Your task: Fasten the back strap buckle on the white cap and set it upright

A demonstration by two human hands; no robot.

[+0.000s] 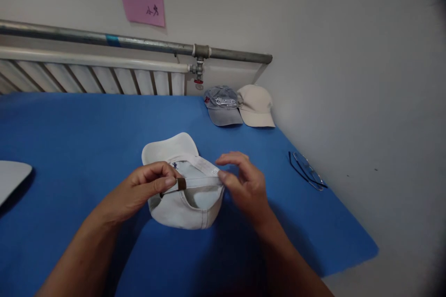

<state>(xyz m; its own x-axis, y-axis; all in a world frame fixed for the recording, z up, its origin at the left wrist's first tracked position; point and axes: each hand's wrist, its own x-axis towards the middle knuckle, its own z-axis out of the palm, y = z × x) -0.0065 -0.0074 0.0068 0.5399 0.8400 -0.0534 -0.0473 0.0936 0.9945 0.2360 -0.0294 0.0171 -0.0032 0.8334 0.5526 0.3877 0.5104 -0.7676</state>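
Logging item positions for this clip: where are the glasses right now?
In the head view, the glasses lie at the right edge of the blue table, nearer the viewer than the beige cap.

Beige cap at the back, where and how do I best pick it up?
The beige cap is probably best taken by its brim, from the near side: that juts toward you, while the gray cap crowds its left and the wall stands close behind.

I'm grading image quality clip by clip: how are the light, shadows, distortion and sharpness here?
Head view: dim, soft light without harsh glare; dark shadows on the blue table around the left hand and right hand; blackened corners at right; wide-angle stretch towards the edges; white cap slightly soft, writing on the pink note distinct.
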